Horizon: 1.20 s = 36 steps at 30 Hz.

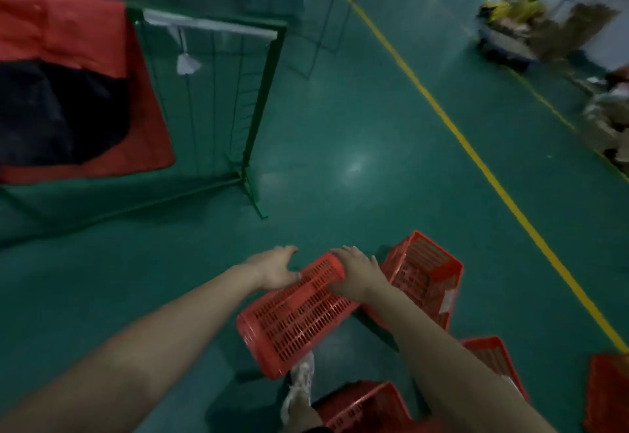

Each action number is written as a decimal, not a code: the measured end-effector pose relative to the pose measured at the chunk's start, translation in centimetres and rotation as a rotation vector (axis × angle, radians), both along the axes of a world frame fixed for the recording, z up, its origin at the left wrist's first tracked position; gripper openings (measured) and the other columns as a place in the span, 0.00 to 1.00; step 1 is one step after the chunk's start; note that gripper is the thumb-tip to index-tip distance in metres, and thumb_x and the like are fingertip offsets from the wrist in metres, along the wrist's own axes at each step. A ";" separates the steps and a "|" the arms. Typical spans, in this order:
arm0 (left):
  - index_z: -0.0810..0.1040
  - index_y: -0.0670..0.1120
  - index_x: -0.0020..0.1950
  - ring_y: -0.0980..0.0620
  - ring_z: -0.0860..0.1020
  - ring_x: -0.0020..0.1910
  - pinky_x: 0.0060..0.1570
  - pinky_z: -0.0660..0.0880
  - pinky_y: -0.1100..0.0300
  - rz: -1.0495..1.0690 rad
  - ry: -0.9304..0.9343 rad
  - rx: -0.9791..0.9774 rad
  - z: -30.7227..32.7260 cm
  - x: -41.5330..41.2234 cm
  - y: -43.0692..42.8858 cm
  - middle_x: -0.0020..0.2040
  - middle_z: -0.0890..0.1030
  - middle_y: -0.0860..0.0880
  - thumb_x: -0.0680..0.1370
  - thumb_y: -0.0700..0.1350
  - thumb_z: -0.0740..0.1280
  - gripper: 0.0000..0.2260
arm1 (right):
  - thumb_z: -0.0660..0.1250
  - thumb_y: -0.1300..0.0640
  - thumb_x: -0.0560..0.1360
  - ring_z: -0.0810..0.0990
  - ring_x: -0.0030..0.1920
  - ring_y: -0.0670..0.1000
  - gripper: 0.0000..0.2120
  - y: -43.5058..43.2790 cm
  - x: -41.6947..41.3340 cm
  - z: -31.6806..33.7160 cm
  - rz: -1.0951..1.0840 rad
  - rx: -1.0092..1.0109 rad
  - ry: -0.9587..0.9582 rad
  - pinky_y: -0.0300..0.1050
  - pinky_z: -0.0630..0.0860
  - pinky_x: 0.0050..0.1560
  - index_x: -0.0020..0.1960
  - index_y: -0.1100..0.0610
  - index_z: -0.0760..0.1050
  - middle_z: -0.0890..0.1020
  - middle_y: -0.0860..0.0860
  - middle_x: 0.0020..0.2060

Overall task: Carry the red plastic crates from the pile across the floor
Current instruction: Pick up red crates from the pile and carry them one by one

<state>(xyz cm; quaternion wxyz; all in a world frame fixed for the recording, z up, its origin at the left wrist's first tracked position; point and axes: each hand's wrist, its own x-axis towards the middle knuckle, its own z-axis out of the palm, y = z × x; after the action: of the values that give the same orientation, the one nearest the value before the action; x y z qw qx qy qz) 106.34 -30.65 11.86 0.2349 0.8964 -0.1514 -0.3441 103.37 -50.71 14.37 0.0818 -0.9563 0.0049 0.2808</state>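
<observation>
The red crate (296,317) in hand is sitting tilted and inverted, its slotted base facing up toward the camera, low over the green floor (357,160) just ahead of the person's shoe (301,385). The right hand (357,276) is wrapping over the far end edge, fingers curled down over the rim and closed on it. The left hand (275,269) is lying against the crate's far left corner with fingers spread and mostly open; the thumb is touching the plastic, but whether anything is hooking underneath cannot be told (motion blur here). Judgement: the two hands are bracketing the same far end, so the crate is probably being tipped or swung up for carrying, not yet fully supported.

Just beside the right wrist, a second crate (425,272) is lying on its side, open mouth facing up-right. More red crates are crowding the bottom of the view: one (493,361) behind the right forearm, one (367,409) by the shoe, one (609,395) at the right edge. This is reading as the pile.

Further out, a yellow floor line (442,116) is running diagonally, a green wire-frame rack (258,99) with red cloth (68,34) is standing to the left, and cluttered cardboard (561,31) is sitting far right. The open floor ahead looks like the carrying route.
</observation>
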 end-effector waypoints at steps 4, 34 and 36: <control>0.56 0.49 0.78 0.46 0.66 0.72 0.69 0.66 0.53 0.146 0.099 0.017 -4.9 3.5 -3.7 0.76 0.62 0.44 0.78 0.57 0.63 0.32 | 0.69 0.45 0.71 0.48 0.78 0.53 0.40 -4.1 6.4 -6.0 0.136 0.001 0.076 0.65 0.42 0.74 0.78 0.48 0.54 0.55 0.52 0.78; 0.63 0.51 0.74 0.45 0.73 0.66 0.62 0.72 0.53 0.432 0.179 0.166 -48.5 4.3 -6.8 0.70 0.72 0.46 0.73 0.58 0.68 0.32 | 0.67 0.43 0.72 0.51 0.78 0.51 0.32 -3.6 17.6 -48.5 0.606 -0.055 0.292 0.63 0.37 0.75 0.74 0.46 0.62 0.65 0.47 0.74; 0.68 0.52 0.70 0.45 0.76 0.63 0.58 0.74 0.54 0.451 0.150 0.154 -48.5 4.3 -6.6 0.66 0.76 0.47 0.73 0.59 0.69 0.28 | 0.67 0.42 0.72 0.60 0.75 0.52 0.25 -3.3 17.5 -47.9 0.609 -0.083 0.296 0.62 0.43 0.75 0.68 0.45 0.70 0.72 0.47 0.68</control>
<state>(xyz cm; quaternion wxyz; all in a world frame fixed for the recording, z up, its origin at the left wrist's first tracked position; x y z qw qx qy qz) 110.59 -37.29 -36.63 0.2474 0.8948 0.0969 -0.3588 120.91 -54.04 -33.54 -0.0463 -0.8653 -0.2576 0.4275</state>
